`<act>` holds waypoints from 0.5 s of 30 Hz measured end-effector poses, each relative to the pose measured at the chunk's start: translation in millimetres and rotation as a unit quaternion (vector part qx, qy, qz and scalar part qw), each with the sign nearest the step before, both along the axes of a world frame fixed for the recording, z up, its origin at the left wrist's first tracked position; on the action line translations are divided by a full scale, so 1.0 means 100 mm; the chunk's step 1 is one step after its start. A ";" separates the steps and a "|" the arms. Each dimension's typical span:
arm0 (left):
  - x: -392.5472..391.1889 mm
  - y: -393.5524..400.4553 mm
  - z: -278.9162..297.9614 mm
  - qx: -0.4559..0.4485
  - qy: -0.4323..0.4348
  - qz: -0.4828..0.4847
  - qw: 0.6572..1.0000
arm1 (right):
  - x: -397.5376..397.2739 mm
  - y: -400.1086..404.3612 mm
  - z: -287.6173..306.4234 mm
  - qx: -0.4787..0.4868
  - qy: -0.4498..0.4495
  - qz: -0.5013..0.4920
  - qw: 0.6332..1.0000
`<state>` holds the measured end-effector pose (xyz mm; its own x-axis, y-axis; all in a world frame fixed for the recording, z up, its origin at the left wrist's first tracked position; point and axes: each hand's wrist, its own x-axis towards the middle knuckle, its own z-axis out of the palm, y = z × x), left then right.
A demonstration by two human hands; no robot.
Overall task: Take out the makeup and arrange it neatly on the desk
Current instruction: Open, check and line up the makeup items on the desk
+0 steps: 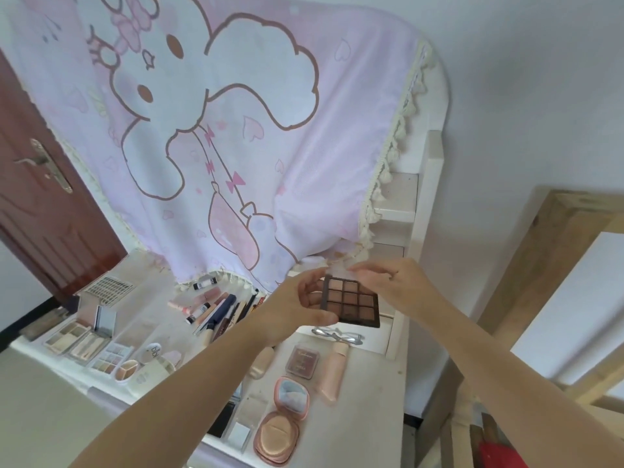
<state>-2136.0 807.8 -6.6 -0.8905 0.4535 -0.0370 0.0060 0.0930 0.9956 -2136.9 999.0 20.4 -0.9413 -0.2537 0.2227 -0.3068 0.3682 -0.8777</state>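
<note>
- The left hand [305, 300] holds the eyeshadow palette [351, 304] above the worktop [368, 417]; its grip is curled round the palette's left edge, thumb at the near corner.
- The right hand [388, 282] pinches what seems to be the palette's clear lid [341, 273] at the far edge, though the blur makes this hard to confirm.
- The palette is open, showing a grid of brown and beige pans, and touches nothing below it.
- Under the palette, on the worktop, lie an eyelash curler [337, 334], a small pink square compact [303, 361] and a pale pink bottle [332, 374] on its side.
- Nearer the person sits an open round pink compact [282, 420] with a mirror and a puff.
- To the left lie a cluster of pencils and tubes [216, 307], several open palettes [82, 339] and a white round case [153, 352].
- A pink rabbit-print cloth [236, 130] hangs behind the worktop; a brown door [44, 204] stands at the left.
</note>
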 end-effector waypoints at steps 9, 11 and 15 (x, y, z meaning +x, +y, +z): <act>0.09 -0.05 -0.25 0.011 -0.053 0.066 0.996 | -0.10 0.12 -0.19 -0.069 -0.201 -0.075 0.974; 0.17 -0.07 -0.37 -0.008 -0.060 0.065 0.996 | -0.13 0.14 -0.34 -0.110 -0.260 -0.101 0.954; 0.36 -0.10 -0.73 -0.100 -0.068 0.059 0.991 | -0.09 0.14 -0.84 -0.104 -0.348 -0.134 0.922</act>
